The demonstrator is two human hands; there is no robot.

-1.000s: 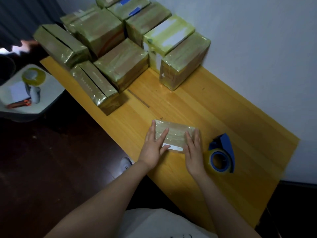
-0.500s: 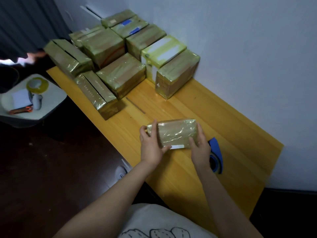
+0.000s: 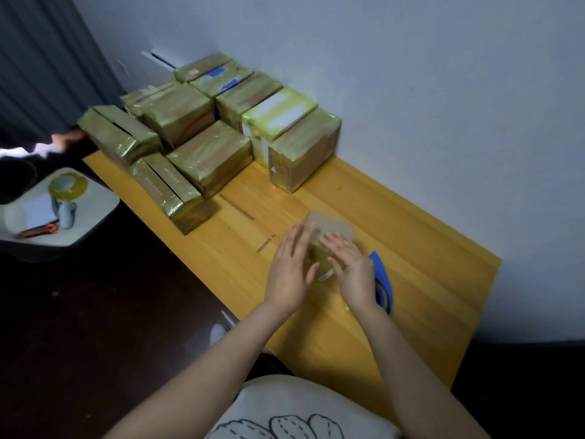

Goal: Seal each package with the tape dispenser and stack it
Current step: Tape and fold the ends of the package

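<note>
1. Location of the work piece. The small rectangular package wrapped in glossy yellowish tape sits between both hands, over the near-middle of the yellow wooden worktop. Motion blur makes it impossible to tell whether its base touches the worktop. Its long axis runs roughly near to far, and a pale label shows at the near end.

2. Hand state. The left hand lies flat along the left face of the package. Its fingers are straight and point away, and its thumb lies across the near face. The right hand covers the right face and part of the top, with its fingers also extended. Neither hand curls round the package; the 2 hands press it from opposite sides.

3. Governing relation. The group of tape-wrapped brown cardboard boxes stands far and to the left of the hands, well apart from them. The left hand is the nearer of the 2. Stacking would therefore call for a carry toward the far left.

4. Tool. The blue tape dispenser lies just right of the right hand, partly hidden by it. If more sealing is needed, the right hand is better placed to reach it.
</note>
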